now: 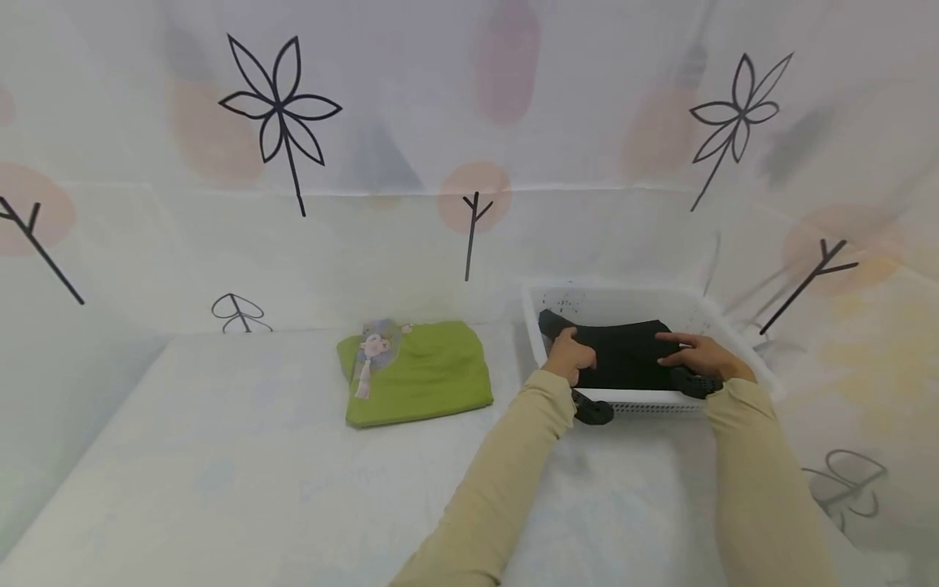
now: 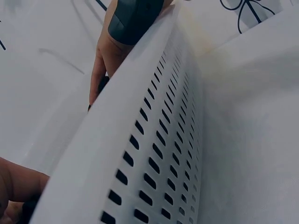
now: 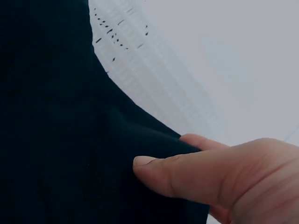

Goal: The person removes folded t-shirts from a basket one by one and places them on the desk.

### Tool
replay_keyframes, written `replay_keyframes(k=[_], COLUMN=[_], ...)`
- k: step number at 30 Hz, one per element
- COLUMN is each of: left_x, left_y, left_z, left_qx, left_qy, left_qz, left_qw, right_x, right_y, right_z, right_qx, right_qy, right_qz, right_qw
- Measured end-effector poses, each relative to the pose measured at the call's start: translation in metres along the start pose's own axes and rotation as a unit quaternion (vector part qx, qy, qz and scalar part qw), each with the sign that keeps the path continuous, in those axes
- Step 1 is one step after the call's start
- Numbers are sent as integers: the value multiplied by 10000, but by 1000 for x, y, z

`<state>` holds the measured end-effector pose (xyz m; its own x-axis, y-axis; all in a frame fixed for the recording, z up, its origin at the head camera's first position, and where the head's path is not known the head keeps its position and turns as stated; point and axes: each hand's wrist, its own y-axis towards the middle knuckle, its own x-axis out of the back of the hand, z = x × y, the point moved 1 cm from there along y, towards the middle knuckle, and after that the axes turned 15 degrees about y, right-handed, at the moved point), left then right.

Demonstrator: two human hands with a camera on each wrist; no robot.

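A dark folded cloth point(image 1: 623, 352), nearly black, lies in a white plastic basket point(image 1: 616, 395) on the right of the table. My left hand point(image 1: 571, 357) grips the cloth's left side, with the forearm reaching over the basket's front rim. At the opposite side, my right hand point(image 1: 700, 357) holds the cloth's right edge. The right wrist view shows the right thumb point(image 3: 159, 175) on top of the dark fabric point(image 3: 56, 121) and fingers under its edge. In the left wrist view, the slotted basket wall point(image 2: 154, 135) hides most of the cloth.
Left of the basket, a folded green garment point(image 1: 433, 375) with a printed figure and a pale tassel lies on the white-covered table point(image 1: 293, 489). A patterned fabric wall point(image 1: 381, 244) rises directly behind the basket, and another side of it stands close on the right.
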<state>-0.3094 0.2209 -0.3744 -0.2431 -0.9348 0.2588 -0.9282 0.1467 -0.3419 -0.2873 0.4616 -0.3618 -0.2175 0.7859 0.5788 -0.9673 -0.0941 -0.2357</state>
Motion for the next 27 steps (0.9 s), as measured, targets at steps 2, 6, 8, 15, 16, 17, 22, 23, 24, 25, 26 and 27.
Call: replay_keyframes(k=[2,6,8,15,16,17,22,23,24,25,26,27], left_x=[1,5,7,13,13,14,16,17,18,19,20,21], left_y=[0,-1,-2,-15,-17,-19,-26,-27,-28,-29,-30,-31], left_z=[0,0,-1,-8,-9,-10,-16,-17,-19,-20,-21,-23], left_qx=[-40,-88,-126,-350,-363,-368,-426,-475,-526,-575,-626,-675], left_qy=[-73,-207,-217,-341,-369,-400,-684,-750,-806,-849,-868,-922], left_qz=[-2,-29,-44,27,41,62,136,156,173,187,198,203], left_qw=[10000,9997,9997,9988,9986,9985,9967,9959,9952,9946,9941,9932], right_x=[0,1,2,4,5,6,10,10,11,11,12,12], right_y=[1,2,3,-6,-7,-9,-11,-12,-12,-13,-14,-16], right_z=[0,-1,1,20,23,25,31,32,33,34,36,38], right_qx=[53,215,172,130,127,130,208,216,223,223,230,246], right_qy=[134,628,916,872,878,924,1391,1474,1564,1654,1721,1760], right_qz=[-4,-37,-127,-237,-264,-308,-420,-459,-492,-519,-540,-561], right_qw=[9999,9978,9956,9958,9957,9952,9892,9878,9862,9846,9833,9825])
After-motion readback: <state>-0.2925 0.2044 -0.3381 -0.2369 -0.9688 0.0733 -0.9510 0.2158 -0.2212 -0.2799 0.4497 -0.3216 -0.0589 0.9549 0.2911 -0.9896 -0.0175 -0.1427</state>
